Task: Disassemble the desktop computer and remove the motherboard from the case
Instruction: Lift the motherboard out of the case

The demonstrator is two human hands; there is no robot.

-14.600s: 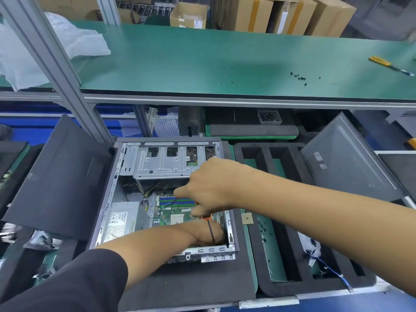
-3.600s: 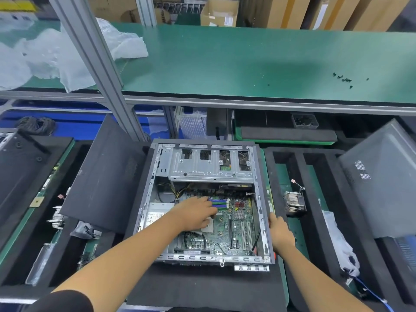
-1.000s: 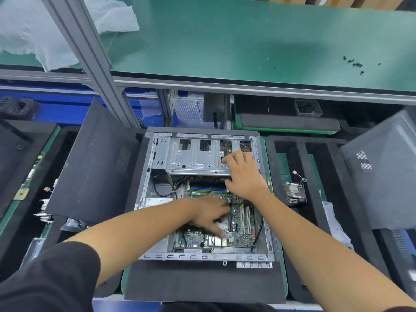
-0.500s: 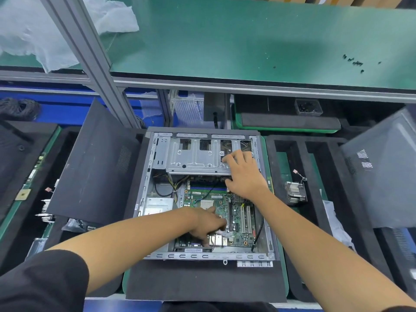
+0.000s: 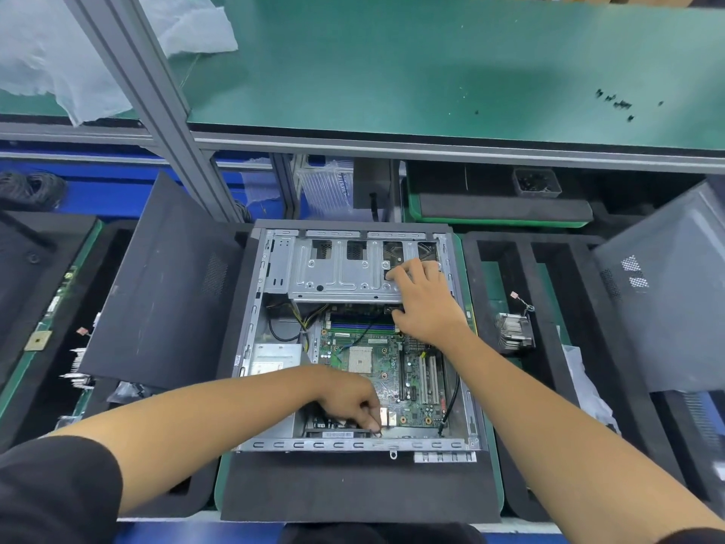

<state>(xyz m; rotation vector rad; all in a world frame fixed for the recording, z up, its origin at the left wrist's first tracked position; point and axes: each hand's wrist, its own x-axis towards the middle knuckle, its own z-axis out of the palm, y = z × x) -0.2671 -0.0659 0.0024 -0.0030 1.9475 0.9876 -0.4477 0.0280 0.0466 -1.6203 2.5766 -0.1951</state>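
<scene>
Seen from above, an open desktop computer case point(image 5: 251, 347) lies on its side on a dark foam mat at the centre of the view. The green motherboard point(image 5: 392, 371) is inside it, occupying the middle and the 4 o'clock part of the case floor.

The person's left hand point(image 5: 351, 404) reaches in from 8 o'clock to the near edge of the board. Its fingers are curled down at the board's rear connectors and appear to pinch or pull there, though exactly what they hold is hidden. The right hand point(image 5: 421, 304) comes from 4 o'clock and rests at 12 o'clock, with straight fingers spread over the silver drive cage point(image 5: 337, 276) and the thumb hooked under its lower lip.

Much looks already done. The CPU socket point(image 5: 360, 359) is bare, with no cooler on it. A finned heatsink point(image 5: 514, 331) sits in a foam tray at 3 o'clock. A dark side panel point(image 5: 168, 284) leans at 9 o'clock. Small black screws point(image 5: 614, 102) lie on the green shelf at 1 o'clock.

What seems left: a black cable point(image 5: 451, 394) and a bundle of wires point(image 5: 306, 320) may need freeing, then the board must be lifted out. Whether any mounting screws remain is too small to tell.
</scene>
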